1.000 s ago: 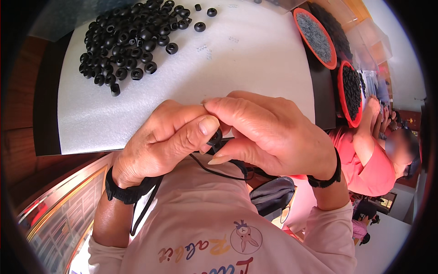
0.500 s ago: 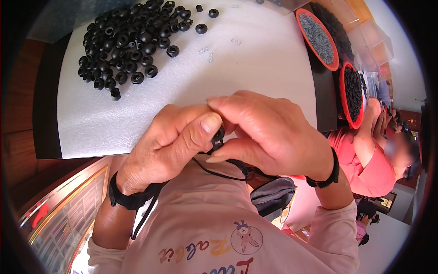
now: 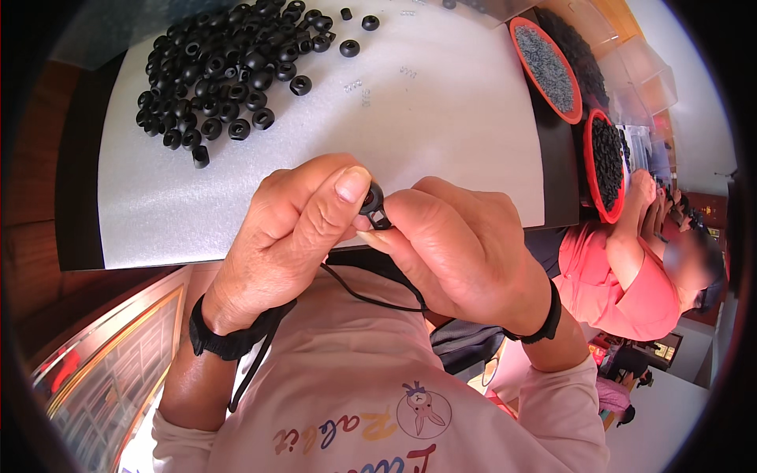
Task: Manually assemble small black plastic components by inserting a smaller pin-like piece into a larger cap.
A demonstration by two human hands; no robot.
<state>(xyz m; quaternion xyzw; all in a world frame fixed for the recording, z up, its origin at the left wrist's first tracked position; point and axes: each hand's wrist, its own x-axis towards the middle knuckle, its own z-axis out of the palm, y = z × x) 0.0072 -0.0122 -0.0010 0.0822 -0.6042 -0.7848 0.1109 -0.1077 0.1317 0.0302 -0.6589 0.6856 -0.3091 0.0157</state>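
Note:
Between my two hands is a small black cord-lock piece (image 3: 378, 217) with a rounded body and a see-through opening at its lower side. My left hand (image 3: 296, 229) is closed, its thumb and fingers gripping the piece's upper left side. From the right, my right hand (image 3: 465, 240) pinches its lower right part with thumb and forefinger. Fingers cover much of the piece. Both hands are above the front edge of the white foam sheet (image 3: 465, 142). On the sheet, at the far left, lies a heap of similar black ball-shaped pieces (image 3: 229, 67) with holes.
Small clear coil springs (image 3: 353, 85) lie mid-sheet. At the right stand an orange-rimmed bowl of grey small parts (image 3: 579, 110) and a red bowl of black parts (image 3: 619, 213). Clear plastic boxes (image 3: 643, 75) are behind them. A person in a red shirt (image 3: 603, 268) sits at the right.
My right hand has moved down and closed its thumb and forefinger on the piece. My left thumb has shifted slightly up and left, and more of the piece shows.

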